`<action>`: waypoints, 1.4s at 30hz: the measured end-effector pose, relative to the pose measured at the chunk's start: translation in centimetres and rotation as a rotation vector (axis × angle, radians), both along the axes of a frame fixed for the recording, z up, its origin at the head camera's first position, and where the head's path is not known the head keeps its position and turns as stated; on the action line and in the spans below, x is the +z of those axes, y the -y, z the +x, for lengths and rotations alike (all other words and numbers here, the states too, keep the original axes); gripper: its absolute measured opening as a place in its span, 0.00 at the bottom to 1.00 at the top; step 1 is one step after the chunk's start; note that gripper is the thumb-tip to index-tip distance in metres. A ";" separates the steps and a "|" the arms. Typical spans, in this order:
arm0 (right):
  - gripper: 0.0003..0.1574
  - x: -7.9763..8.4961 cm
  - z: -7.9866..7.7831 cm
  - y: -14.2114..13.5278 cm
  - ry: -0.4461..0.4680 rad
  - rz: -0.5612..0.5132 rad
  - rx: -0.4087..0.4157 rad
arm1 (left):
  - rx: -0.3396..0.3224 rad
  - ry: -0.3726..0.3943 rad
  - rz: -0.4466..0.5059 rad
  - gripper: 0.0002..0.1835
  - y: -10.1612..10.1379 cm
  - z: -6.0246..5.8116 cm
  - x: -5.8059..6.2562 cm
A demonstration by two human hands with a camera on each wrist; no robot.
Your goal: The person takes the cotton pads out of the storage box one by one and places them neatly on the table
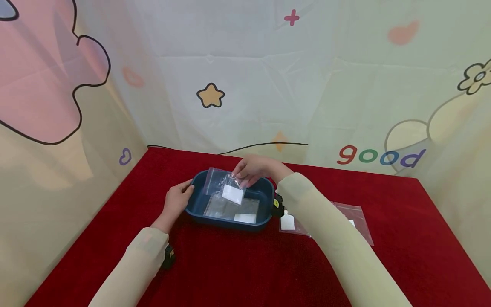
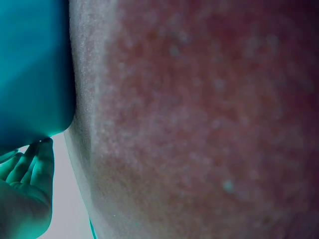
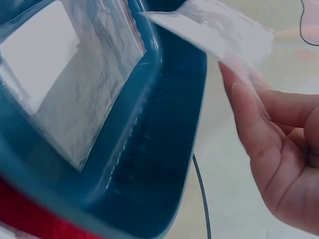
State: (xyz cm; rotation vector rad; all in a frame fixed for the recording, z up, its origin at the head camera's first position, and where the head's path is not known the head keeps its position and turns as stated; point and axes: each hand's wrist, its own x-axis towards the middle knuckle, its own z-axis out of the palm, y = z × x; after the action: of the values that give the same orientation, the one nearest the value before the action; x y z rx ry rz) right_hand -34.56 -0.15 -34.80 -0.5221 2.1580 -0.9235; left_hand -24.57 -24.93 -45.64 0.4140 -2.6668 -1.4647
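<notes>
A dark blue plastic basin (image 1: 229,222) stands on the red cloth. At its left end my left hand (image 1: 178,199) holds the rim, and the left wrist view shows those fingers (image 2: 44,162) against the outer wall. Above the basin, my right hand (image 1: 256,168) pinches the top of a clear zip-lock bag (image 1: 233,194) with a white piece inside. In the right wrist view the held bag (image 3: 214,30) tilts over the rim. Another zip-lock bag (image 3: 79,104), also with a white piece, lies on the basin floor. Clear plastic (image 1: 215,179) overlaps the basin's back left.
Right of the basin, partly behind my right sleeve, more clear bags (image 1: 354,213) with white pieces lie on the red cloth (image 1: 238,264). A printed curtain (image 1: 249,85) hangs behind the table. Dark cameras are strapped to both wrists.
</notes>
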 end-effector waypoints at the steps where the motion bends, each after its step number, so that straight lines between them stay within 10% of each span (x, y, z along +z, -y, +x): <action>1: 0.19 0.0 0.1 -0.4 -0.011 -0.012 -0.008 | 0.000 -0.002 0.000 0.26 0.0 0.0 0.0; 26: 0.25 -0.4 4.2 -9.6 -0.017 -0.421 -0.338 | -0.012 -0.017 -0.024 0.25 0.1 0.2 0.0; 42: 0.29 -0.3 6.6 -13.5 -0.034 -0.458 -0.439 | -0.009 -0.010 -0.029 0.25 0.0 0.1 -0.1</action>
State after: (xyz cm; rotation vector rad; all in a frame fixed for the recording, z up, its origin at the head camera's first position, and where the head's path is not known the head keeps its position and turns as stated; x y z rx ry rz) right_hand -27.97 13.34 -35.09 -0.2753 2.1308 -1.6816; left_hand -24.46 -24.98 -45.69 0.3929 -2.6821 -1.4252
